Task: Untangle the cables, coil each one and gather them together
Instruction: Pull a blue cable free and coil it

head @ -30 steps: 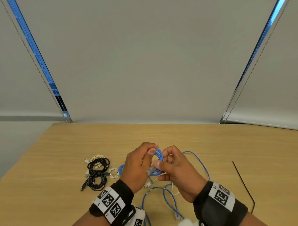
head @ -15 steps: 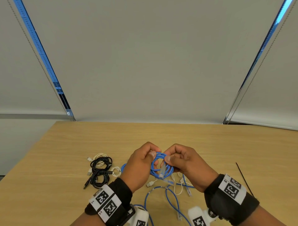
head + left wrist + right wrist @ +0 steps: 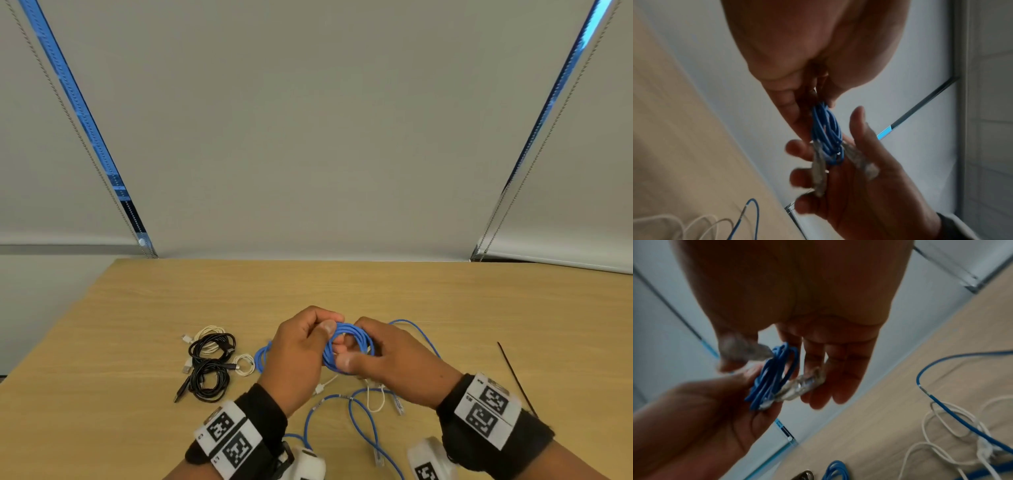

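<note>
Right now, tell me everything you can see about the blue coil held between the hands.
The blue coil is thin, plastic-sheathed cable wound into a small ring of several loops, held above the table. The left hand pinches its upper edge; the right hand grips the lower side. Two clear plug ends stick out near the fingers.

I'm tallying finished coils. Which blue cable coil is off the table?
The blue coil pinched between the left hand and right hand; the other blue coil lies on the table.
</note>
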Demonstrator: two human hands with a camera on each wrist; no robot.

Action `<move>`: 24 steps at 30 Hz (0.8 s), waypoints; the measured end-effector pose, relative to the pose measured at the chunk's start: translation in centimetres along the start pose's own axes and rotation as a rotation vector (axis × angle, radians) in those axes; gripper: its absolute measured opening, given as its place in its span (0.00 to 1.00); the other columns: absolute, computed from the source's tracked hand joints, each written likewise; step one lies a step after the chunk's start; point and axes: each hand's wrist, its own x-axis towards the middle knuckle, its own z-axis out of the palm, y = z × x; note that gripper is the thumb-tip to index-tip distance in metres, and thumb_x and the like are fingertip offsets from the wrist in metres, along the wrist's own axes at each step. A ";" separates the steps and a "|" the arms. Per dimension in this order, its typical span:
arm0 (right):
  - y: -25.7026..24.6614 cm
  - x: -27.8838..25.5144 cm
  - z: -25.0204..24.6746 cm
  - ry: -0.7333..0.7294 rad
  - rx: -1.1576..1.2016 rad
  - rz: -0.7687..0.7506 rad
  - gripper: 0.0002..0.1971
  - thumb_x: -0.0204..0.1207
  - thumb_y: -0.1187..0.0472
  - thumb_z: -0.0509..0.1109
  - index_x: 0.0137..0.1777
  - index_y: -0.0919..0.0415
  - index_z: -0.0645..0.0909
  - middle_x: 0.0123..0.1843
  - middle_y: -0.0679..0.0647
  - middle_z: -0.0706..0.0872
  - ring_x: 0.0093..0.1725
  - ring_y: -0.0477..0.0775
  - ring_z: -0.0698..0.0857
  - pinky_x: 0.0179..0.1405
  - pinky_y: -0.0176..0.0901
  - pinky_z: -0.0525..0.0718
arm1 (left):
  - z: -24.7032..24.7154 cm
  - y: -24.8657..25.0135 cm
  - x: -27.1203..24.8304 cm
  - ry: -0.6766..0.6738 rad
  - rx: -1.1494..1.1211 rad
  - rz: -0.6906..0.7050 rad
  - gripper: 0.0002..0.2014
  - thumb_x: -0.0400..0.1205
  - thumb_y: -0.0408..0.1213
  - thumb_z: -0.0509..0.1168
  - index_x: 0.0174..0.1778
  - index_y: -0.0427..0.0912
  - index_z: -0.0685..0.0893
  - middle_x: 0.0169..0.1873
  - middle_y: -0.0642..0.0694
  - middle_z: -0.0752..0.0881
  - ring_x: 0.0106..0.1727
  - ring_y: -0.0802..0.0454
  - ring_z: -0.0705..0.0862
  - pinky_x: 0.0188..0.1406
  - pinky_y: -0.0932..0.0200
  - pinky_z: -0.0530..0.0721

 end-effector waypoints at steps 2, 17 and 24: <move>-0.1 0.0 0.4 -0.025 0.010 0.020 0.09 0.75 0.44 0.74 0.50 0.44 0.82 0.43 0.49 0.90 0.38 0.47 0.90 0.38 0.43 0.87 | -0.2 0.0 0.1 0.014 -0.025 0.009 0.12 0.89 0.32 0.62 0.50 0.47 0.91 0.41 0.44 0.93 0.46 0.44 0.93 0.47 0.42 0.92; 0.8 -0.1 1.2 -0.244 0.672 0.146 0.14 0.82 0.60 0.72 0.66 0.59 0.85 0.48 0.62 0.90 0.41 0.58 0.90 0.45 0.55 0.90 | -3.9 -2.8 -0.9 -0.320 -0.353 -0.166 0.12 0.78 0.39 0.78 0.54 0.40 0.92 0.49 0.35 0.91 0.38 0.48 0.89 0.39 0.56 0.89; -0.9 0.7 5.7 -0.079 0.414 0.175 0.10 0.86 0.58 0.68 0.65 0.56 0.82 0.53 0.59 0.92 0.48 0.59 0.94 0.44 0.43 0.90 | -6.2 -5.1 -0.2 0.027 -0.038 -0.145 0.11 0.83 0.29 0.72 0.58 0.47 0.88 0.35 0.43 0.89 0.32 0.51 0.88 0.31 0.55 0.88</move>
